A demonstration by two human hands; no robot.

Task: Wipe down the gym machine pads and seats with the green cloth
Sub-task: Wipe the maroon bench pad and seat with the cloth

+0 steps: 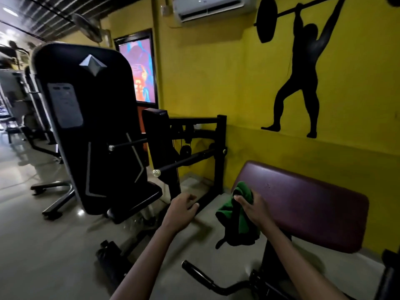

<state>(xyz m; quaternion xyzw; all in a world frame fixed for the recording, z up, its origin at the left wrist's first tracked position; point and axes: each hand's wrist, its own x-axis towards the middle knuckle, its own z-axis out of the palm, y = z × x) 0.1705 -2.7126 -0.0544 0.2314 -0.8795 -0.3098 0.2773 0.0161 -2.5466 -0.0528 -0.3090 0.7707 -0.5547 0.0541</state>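
**Yellow-wall corner of the gym, starting on the maroon pad**

Yellow wall w/ a lifter silhouette (303, 68) painted on it is filling the background, AC unit (207, 7) up top, grey tile floor (43, 234) below. I'm standing btwn two machines atm.

My right hand (252, 210) is gripping the green cloth (236, 215), bunched up, w/ the top of it sitting at the near left end of the maroon pad (303, 204) and the rest hanging down off the edge. My left hand (180, 210) is floating free over the floor, fingers loosely curled, holding nothing.

Pretty sure I'm just starting the wipe on this pad, since the cloth is only at the corner. Next move imo needs me flattening the cloth more and dragging it across the full length toward the far end, pressing down evenly.

Cloth is looking dark green, soft, crumpled into folds. Pad is looking smooth and a bit shiny, rounded corners, tilted. Black machine (91, 126) on my left is probs next, its seat and pads look untouched afaict.
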